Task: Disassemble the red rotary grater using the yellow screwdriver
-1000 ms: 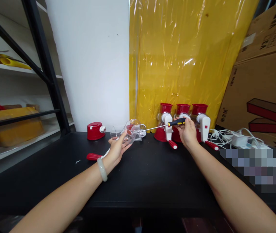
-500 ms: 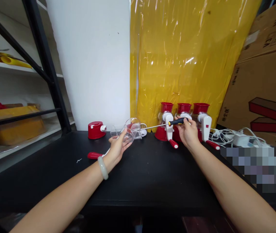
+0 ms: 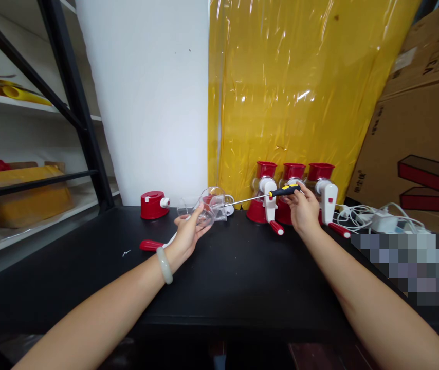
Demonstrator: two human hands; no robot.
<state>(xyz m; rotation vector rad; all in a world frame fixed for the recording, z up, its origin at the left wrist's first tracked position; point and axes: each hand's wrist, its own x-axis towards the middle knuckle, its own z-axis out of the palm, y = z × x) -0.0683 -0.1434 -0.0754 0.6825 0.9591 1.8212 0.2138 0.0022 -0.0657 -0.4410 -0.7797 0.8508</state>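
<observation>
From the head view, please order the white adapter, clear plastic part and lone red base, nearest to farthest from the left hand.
1. Clear plastic part, in the left hand.
2. Lone red base, back left.
3. White adapter, far right.

The cardboard carton (image 3: 404,123) bears Chinese characters (image 3: 358,178) at three o'clock, black lettering (image 3: 432,66) at two, too blurred to read.

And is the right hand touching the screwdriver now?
Touching. The head view shows the right hand holding the screwdriver near the rear end of its dark handle.
</observation>
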